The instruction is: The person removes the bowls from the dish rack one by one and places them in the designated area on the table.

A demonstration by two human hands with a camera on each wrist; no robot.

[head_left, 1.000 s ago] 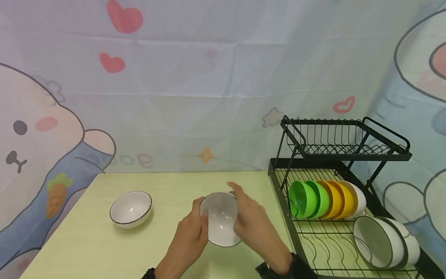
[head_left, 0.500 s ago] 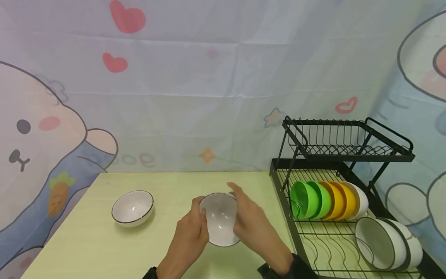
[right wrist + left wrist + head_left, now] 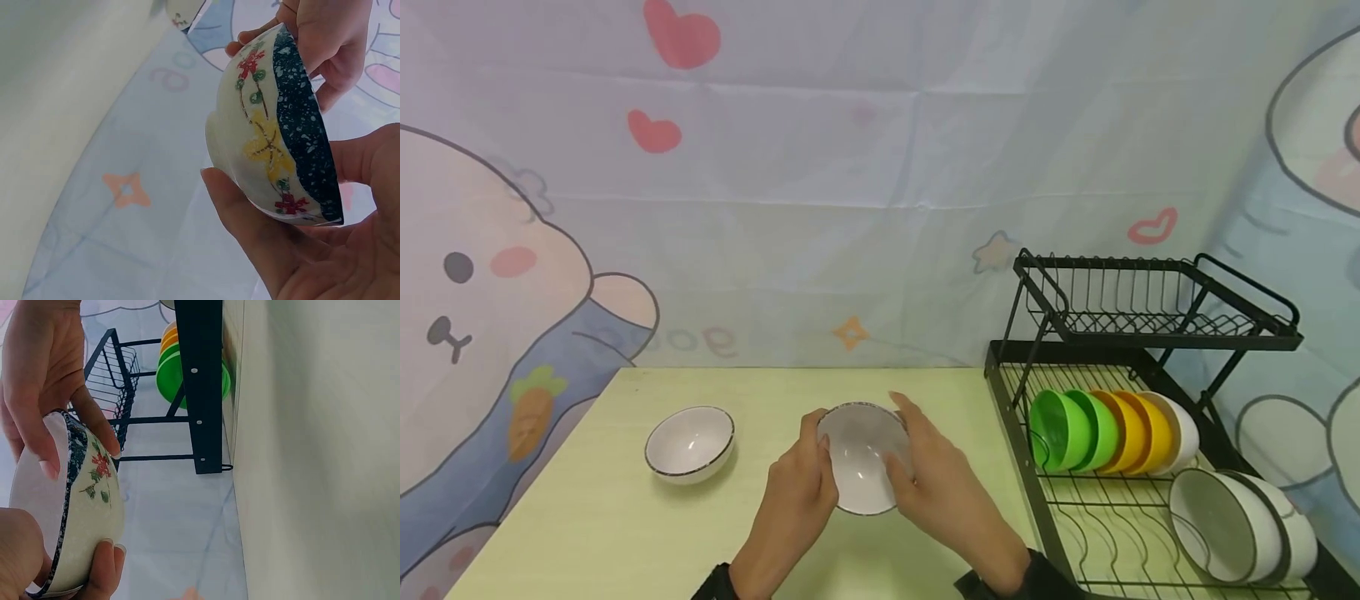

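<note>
Between both hands a white bowl (image 3: 859,467) is held above the table, its inside tilted toward the head camera. Its outside, in the right wrist view, shows painted red and yellow flowers and a speckled dark blue rim band. My left hand (image 3: 797,492) grips the left side, thumb inside the rim and fingers around the outside. My right hand (image 3: 951,483) pinches the right side, thumb inside the bowl, fingers on the outer wall. A second white bowl (image 3: 689,443) with a dark rim stands upright on the table (image 3: 587,533) to the left.
At the right stands a black two-tier dish rack (image 3: 1022,450). Its lower tier holds green bowls (image 3: 1060,429), orange bowls (image 3: 1123,433) and a white bowl (image 3: 1183,437) on edge, with larger white bowls (image 3: 1225,525) nearer. A printed cloth (image 3: 820,167) hangs behind the table.
The held bowl has shifted slightly left and up with the left hand. My right thumb has moved onto the bowl's inside. The head view has turned slightly left.
</note>
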